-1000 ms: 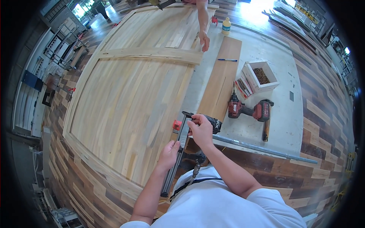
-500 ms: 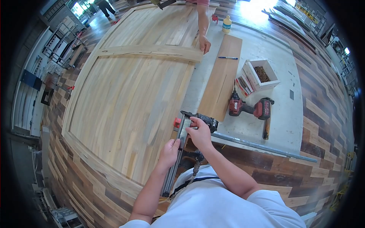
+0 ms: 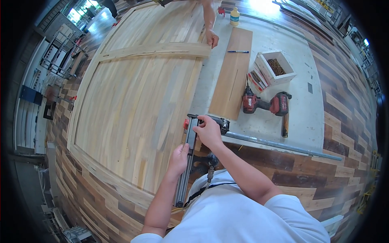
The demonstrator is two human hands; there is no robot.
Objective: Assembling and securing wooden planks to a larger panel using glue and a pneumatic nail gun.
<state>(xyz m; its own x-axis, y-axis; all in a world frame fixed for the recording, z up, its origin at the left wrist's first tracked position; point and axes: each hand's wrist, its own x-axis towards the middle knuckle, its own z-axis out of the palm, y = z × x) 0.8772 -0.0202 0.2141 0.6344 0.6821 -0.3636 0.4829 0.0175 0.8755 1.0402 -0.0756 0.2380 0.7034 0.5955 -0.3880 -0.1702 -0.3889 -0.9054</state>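
A black air nail gun [image 3: 221, 123] is held in front of my body, its long grey magazine [image 3: 183, 182] slanting down toward my waist. My left hand [image 3: 179, 158] is wrapped round the middle of the magazine, thumb along its edge. My right hand [image 3: 210, 133] pinches the upper magazine near the nose, partly covering it. An air hose fitting [image 3: 210, 172] hangs from the gun's handle. To the left lies a large framed wooden panel [image 3: 121, 117] with a cross rail [image 3: 158, 50]. A co-worker's hand [image 3: 211, 38] rests at that rail's right end.
On the white work surface [image 3: 302, 121] are a loose board [image 3: 231, 77], a pen [image 3: 238, 51], a glue bottle [image 3: 234, 17], a box of screws [image 3: 288, 75] and a red cordless driver [image 3: 250, 101] beside another red power tool [image 3: 279, 104]. A metal pipe clamp [image 3: 275, 146] runs along the near edge.
The pale strip of fasteners seen in the magazine is now out of sight, with grey metal there instead. My right hand has shifted slightly up toward the nose. The view has moved a little.
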